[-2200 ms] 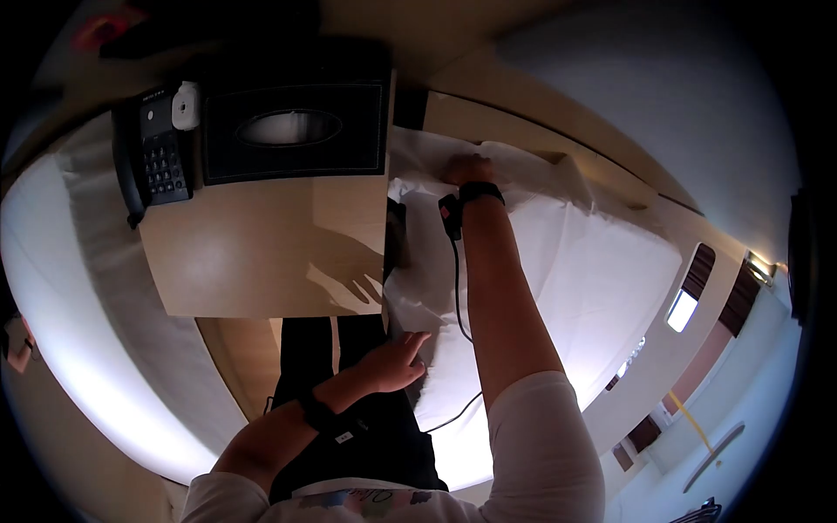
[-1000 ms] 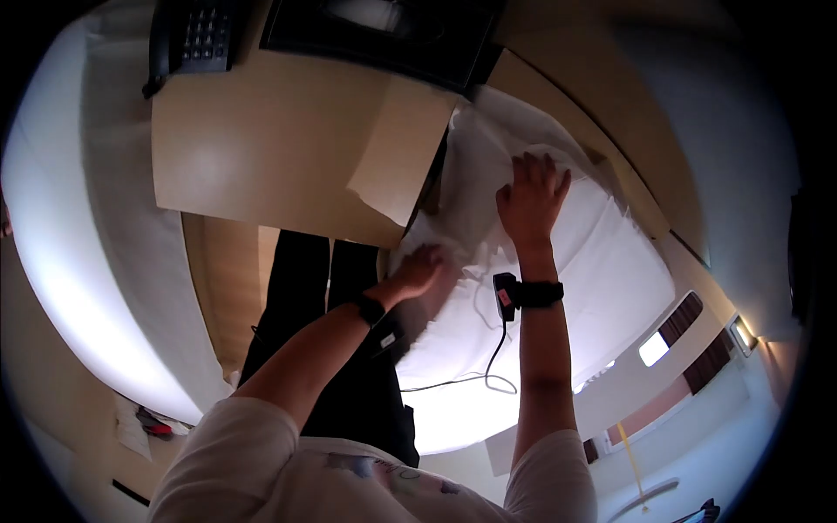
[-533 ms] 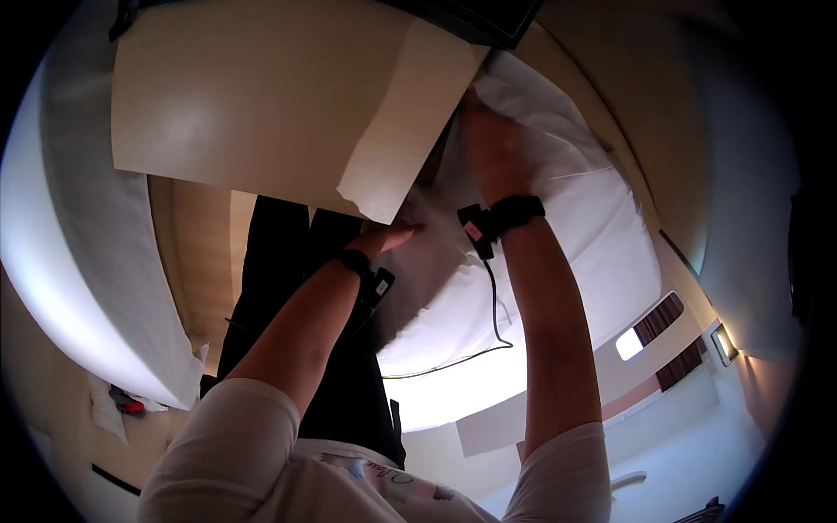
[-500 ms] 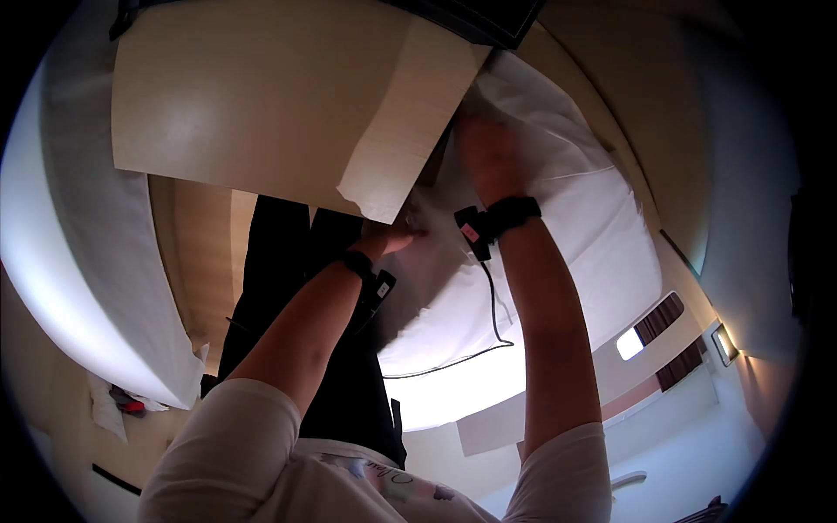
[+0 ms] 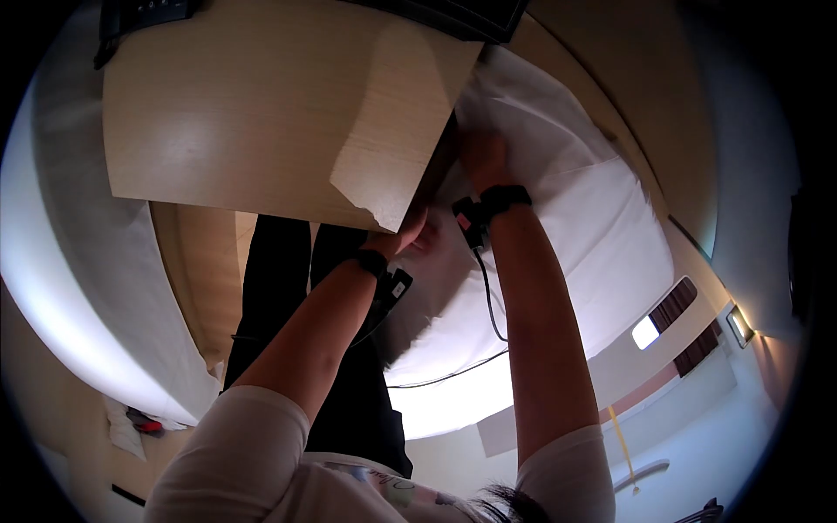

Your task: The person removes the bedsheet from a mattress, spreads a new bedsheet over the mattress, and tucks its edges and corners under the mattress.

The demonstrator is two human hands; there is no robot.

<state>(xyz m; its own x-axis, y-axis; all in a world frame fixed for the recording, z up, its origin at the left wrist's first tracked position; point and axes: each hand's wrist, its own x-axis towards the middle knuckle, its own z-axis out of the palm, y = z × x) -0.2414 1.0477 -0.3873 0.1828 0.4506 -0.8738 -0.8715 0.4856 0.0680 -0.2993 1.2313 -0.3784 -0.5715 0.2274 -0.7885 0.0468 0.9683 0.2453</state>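
Observation:
My left hand [image 5: 413, 232] is at the near right corner of a light wooden tabletop [image 5: 261, 113], partly beneath its edge. Its fingers are dim and blurred, so whether they hold anything is unclear. Farther along the same side, my right hand [image 5: 485, 159] reaches into the dark gap between the tabletop and a bed with a white sheet [image 5: 567, 200]. Shadow and the tabletop's side hide the right fingertips. Each wrist carries a black strap with a small box; a black cable [image 5: 490, 301] runs from the right one.
A second white-covered bed [image 5: 96, 270] stands on the left. On the tabletop's far edge are a black device with buttons [image 5: 148, 10] and a dark case [image 5: 471, 17]. A lit wall lamp [image 5: 741, 324] is at the right. Red and dark items [image 5: 144, 424] lie at lower left.
My right hand has drawn slightly back toward me along the bed side. The left hand has shifted a little right and up at the corner. The whole view has tilted slightly.

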